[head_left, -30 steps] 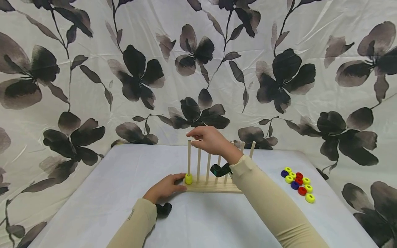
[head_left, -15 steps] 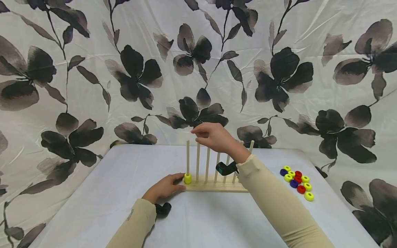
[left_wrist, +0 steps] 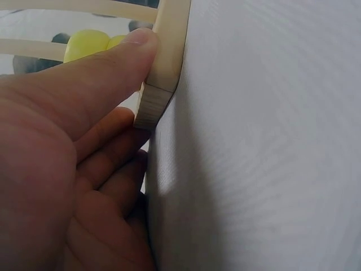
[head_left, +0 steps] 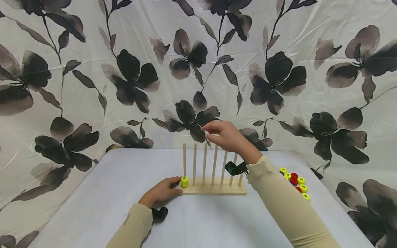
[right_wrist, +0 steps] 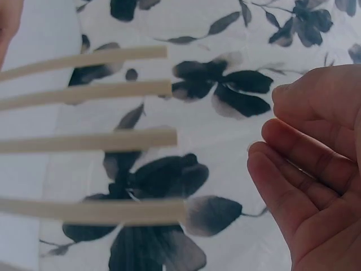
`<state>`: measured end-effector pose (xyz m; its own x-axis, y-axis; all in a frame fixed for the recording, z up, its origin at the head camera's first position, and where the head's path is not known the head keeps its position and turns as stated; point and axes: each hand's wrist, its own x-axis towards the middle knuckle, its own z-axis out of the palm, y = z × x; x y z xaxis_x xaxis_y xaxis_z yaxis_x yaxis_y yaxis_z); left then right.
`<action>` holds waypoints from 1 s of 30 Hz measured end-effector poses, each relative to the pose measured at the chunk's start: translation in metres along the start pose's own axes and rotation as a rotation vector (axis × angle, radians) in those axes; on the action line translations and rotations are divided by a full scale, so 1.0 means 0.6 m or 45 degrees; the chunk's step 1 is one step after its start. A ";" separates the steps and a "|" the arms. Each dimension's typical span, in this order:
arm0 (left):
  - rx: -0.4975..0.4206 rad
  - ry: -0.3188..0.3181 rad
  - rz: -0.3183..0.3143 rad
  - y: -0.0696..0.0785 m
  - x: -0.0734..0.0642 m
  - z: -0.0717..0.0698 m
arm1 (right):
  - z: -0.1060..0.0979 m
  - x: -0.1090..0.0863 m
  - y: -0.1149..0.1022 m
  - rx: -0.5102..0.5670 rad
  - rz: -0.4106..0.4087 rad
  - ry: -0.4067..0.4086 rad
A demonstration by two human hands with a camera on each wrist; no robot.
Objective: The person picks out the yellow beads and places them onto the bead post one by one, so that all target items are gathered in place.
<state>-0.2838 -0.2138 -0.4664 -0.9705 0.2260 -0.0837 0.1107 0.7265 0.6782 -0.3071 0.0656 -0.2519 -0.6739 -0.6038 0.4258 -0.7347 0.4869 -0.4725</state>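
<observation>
A wooden stand [head_left: 214, 190] with a row of upright pegs sits on the white table. Two yellow beads [head_left: 184, 182] are stacked at the foot of its leftmost peg. My left hand [head_left: 161, 190] grips the stand's left end; in the left wrist view the thumb [left_wrist: 107, 79] lies against the base beside the yellow beads, with the other fingers [left_wrist: 113, 147] around the end. Above the middle pegs hovers my right hand [head_left: 227, 136], holding nothing. In the right wrist view its fingers [right_wrist: 307, 164] are loosely bent and apart from the peg tops.
Loose yellow beads [head_left: 301, 181], red beads [head_left: 294, 176] and blue ones lie at the table's right side, partly hidden by the right sleeve [head_left: 282, 199]. A floral cloth [head_left: 139, 113] hangs behind the table [head_left: 93, 203].
My right hand has moved right, away from the leftmost peg, and its sleeve now covers some loose beads. The left hand keeps its place on the stand. The head view has shifted slightly.
</observation>
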 end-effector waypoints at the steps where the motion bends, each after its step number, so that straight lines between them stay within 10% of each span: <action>1: 0.005 0.002 -0.003 -0.001 -0.001 0.000 | -0.002 -0.002 0.002 -0.005 0.004 0.007; 30: -0.006 0.008 -0.013 0.000 -0.002 0.007 | -0.085 -0.084 0.078 -0.067 0.248 0.140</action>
<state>-0.2816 -0.2115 -0.4693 -0.9730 0.2142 -0.0861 0.0995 0.7257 0.6807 -0.3113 0.1512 -0.2560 -0.8056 -0.4241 0.4137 -0.5912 0.6213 -0.5143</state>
